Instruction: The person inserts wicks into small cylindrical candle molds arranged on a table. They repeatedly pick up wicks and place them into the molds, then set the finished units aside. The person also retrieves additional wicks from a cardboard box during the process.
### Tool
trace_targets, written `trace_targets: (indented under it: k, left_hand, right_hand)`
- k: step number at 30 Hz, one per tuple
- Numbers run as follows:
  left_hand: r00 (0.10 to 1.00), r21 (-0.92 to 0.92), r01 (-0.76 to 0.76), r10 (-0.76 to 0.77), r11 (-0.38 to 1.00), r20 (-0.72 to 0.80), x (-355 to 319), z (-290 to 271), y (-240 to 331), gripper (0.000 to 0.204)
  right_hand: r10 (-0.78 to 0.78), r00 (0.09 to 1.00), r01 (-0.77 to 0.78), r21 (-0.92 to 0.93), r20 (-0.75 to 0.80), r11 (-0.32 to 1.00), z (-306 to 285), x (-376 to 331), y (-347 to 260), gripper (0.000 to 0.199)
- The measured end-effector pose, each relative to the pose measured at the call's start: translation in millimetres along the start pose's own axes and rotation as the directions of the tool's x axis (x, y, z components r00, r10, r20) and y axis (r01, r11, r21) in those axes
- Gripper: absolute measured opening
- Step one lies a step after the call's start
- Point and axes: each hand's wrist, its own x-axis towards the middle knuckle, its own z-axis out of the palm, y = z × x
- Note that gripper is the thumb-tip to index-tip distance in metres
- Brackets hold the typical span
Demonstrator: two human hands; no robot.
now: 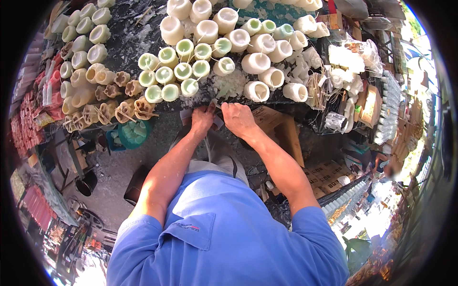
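Blue shirt [224, 229], pale-green candles [183, 71]

Widest lane: the strip of dark tabletop [126, 43] between the pale cups [97, 54] on my left and the green cups [182, 71]. Green cups block the way ahead of my left hand [203, 117]; white cups [255, 63] crowd ahead-right of my right hand [239, 117]. Between the groups, a narrow gap holds wax crumbs [230, 84].
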Motion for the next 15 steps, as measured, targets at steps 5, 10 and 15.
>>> trace_targets:
  k: [5, 10, 15]
  left_hand:
    - [1.000, -0.078, 0.006, -0.003, 0.997, 0.030, -3, 0, -3, 0.037]
    - [0.999, -0.154, -0.041, 0.046, 0.987, 0.029, -33, -15, 2, 0.040]
    - [0.988, -0.070, -0.156, 0.156, 0.985, -0.002, -62, -15, 18, 0.032]
  right_hand:
    - [-0.031, 0.998, 0.032, 0.015, -0.058, 0.999, 15, 2, 2, 0.013]
    - [0.069, 0.991, -0.051, 0.150, -0.117, 0.987, -33, -12, -4, 0.018]
    - [0.477, 0.750, -0.361, 0.321, -0.458, 0.875, -130, -70, 41, 0.014]
